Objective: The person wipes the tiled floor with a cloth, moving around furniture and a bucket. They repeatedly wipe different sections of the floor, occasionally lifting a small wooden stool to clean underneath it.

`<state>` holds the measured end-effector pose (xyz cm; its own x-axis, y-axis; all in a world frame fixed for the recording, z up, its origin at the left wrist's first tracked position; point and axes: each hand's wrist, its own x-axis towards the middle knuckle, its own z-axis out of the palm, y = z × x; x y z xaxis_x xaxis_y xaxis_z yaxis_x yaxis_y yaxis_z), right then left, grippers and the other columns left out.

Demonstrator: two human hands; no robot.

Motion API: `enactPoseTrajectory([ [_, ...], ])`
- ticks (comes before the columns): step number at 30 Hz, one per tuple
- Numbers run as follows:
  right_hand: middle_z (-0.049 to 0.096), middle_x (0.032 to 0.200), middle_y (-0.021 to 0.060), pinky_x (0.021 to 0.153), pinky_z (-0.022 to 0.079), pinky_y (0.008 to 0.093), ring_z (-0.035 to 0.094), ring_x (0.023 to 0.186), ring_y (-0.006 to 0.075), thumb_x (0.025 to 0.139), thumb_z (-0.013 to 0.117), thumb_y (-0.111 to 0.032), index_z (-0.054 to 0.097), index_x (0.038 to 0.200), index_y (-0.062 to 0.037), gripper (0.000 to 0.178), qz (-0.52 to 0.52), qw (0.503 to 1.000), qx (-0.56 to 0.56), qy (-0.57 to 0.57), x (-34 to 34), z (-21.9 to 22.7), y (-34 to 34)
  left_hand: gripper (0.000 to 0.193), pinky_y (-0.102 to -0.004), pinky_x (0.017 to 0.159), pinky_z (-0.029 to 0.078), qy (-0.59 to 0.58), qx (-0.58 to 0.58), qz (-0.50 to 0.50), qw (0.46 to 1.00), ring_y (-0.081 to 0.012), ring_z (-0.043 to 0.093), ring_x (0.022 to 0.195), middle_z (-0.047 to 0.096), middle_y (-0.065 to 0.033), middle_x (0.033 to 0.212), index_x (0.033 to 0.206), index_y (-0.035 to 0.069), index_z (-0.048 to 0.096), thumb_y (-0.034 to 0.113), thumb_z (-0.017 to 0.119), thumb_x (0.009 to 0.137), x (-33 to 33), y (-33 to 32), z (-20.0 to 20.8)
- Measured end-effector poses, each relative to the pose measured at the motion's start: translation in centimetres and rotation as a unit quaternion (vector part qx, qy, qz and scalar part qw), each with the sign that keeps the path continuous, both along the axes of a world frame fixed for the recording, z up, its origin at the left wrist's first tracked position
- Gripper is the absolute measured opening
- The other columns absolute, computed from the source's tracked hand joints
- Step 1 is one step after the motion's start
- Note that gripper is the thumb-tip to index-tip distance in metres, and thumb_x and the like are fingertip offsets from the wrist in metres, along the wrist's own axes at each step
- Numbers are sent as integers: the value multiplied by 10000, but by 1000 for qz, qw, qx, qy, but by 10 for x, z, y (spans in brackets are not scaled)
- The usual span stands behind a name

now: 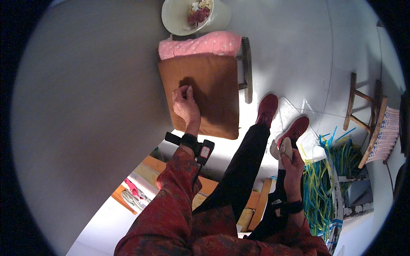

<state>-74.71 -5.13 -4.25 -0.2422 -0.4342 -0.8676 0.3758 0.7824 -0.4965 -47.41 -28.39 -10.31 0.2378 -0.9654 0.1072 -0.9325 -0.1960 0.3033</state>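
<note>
My left hand [186,109] is over the brown square cushion or board [205,85], its thumb and fingers curled into a pinch. Anything between those fingertips is too small or too dark to make out. Pink dotted fabric [200,46] runs along the far edge of the brown square, which seems to rest on a dark wooden stool [247,70]. Lower right, in front of my leg, my right hand [293,173] is closed on a soft greyish-beige piece of cloth [285,150]. Both wrists wear black straps.
A pale bucket [220,17] with reddish and cream scraps stands beyond the stool. Blue and yellow plastic strips [318,192] hang at the right. A wooden stool with a woven seat [386,132] lies far right. My red shoes [267,109] are by a white mat [309,141].
</note>
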Motion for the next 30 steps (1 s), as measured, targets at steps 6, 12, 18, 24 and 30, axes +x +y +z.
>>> enactPoseTrajectory([
  [6,558,885,-14,688,406,213,489,790,58,861,584,-66,564,1015,-16,164,-22,999,3,-27,6,2,-5,129,-409,629,471,-148,-5,-94,984,-302,584,719,594,-104,813,807,55,585,166,647,829,9,-13,-13],
  [12,567,902,-10,698,417,215,498,805,58,863,584,-58,566,1020,-15,164,-23,999,-23,-4,7,0,-9,172,-286,602,478,471,111,177,857,-125,557,633,577,-44,715,819,-1,590,142,532,894,22,-40,13],
  [18,575,905,-5,713,425,222,510,814,62,862,581,-49,566,1026,-7,171,-9,999,-24,26,4,-8,-3,240,-309,570,429,379,16,-68,923,-138,525,587,584,-56,663,685,-17,590,127,537,869,-9,-153,57],
  [24,575,910,-4,717,422,219,512,817,62,862,580,-50,564,1038,-5,183,-16,999,-37,12,4,-8,2,187,-255,610,486,371,24,-73,925,-163,596,655,643,-112,765,859,-54,620,125,567,849,-56,-240,56],
  [30,567,925,-8,719,417,215,503,821,60,867,574,-59,562,1036,-6,177,-32,999,-38,3,2,-5,3,282,-348,746,514,243,159,-328,899,-234,649,831,671,-162,916,1035,40,623,269,556,885,-68,-200,-2],
])
